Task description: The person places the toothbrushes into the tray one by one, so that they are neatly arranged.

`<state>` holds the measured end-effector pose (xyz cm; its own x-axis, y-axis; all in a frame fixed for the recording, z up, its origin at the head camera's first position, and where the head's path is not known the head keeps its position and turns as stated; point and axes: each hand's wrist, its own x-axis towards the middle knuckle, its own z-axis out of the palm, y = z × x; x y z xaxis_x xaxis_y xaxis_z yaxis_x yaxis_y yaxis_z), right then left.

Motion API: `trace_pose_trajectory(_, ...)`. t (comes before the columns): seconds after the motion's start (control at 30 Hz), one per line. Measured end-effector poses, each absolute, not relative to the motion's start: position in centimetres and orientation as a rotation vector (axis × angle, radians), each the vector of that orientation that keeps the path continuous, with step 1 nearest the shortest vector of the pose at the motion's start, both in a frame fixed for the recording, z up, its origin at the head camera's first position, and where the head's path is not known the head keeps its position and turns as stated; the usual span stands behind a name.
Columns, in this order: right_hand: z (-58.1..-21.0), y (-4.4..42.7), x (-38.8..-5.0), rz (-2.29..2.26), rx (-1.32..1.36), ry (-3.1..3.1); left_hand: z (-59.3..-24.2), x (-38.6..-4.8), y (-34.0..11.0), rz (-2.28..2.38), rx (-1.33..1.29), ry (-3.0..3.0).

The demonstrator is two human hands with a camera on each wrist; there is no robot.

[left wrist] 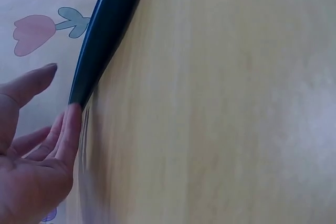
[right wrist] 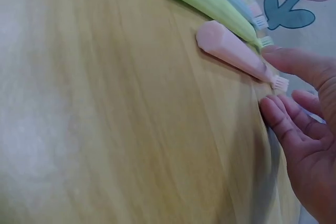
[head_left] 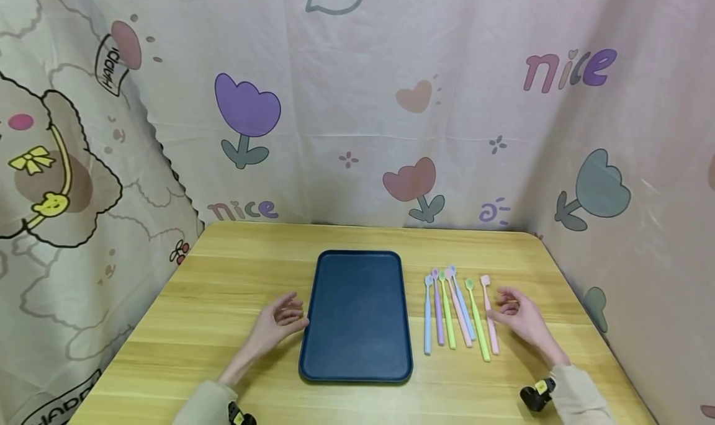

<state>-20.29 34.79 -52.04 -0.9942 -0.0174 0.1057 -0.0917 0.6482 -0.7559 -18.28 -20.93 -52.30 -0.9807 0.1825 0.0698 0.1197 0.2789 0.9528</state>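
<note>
A dark blue rectangular tray lies on the wooden table. Just left of it, my left hand has relaxed, slightly bent fingers and holds nothing; its thumb is close to the tray's edge. Several pastel toothbrushes lie in a loose row right of the tray, heads toward the back. The rightmost is a pink toothbrush, whose white bristles show in the right wrist view. Beside it hovers my right hand, thumb and fingers apart, thumb tip near the handle. Whether it touches the handle I cannot tell.
A green toothbrush lies left of the pink one, and a blue toothbrush is nearest the tray. Printed cloth hangs behind the table and along both sides.
</note>
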Motion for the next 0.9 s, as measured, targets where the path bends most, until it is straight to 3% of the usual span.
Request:
trace_pose_trajectory(0.47, -51.72, 34.43, -20.41, 1.417, 0.016, -2.815, -52.73, -18.56, -21.47, 1.775, 0.441, 2.353)
trace_pose_trajectory(0.9, -51.56, 33.77, -20.76, 1.357, -0.024, -2.916, -52.57, -18.53, -21.35, 1.78, 0.381, 2.232)
